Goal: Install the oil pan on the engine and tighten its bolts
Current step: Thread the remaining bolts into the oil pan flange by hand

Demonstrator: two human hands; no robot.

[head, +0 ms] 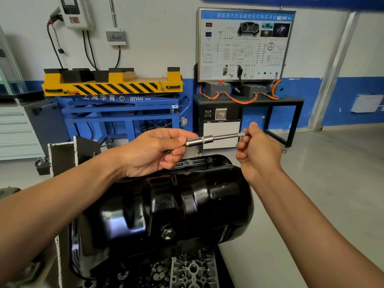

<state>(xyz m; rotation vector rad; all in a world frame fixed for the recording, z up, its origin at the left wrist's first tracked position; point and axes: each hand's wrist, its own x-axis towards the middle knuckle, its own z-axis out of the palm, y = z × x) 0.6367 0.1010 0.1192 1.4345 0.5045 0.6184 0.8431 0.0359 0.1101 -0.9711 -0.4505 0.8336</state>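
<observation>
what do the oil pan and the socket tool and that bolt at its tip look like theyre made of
Oil pan: likely stamped steel, painted gloss black; it shows sharp reflections and pressed ribs.
Socket tool: looks like chrome-plated steel, with a mirror shine and knurled bands.
Bolt at its tip: brassy yellow, maybe plated steel or brass; too small to tell.

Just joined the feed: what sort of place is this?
Likely an automotive training workshop: a wired training board, a yellow-and-blue lift table, and a black oil pan on an engine.
</observation>
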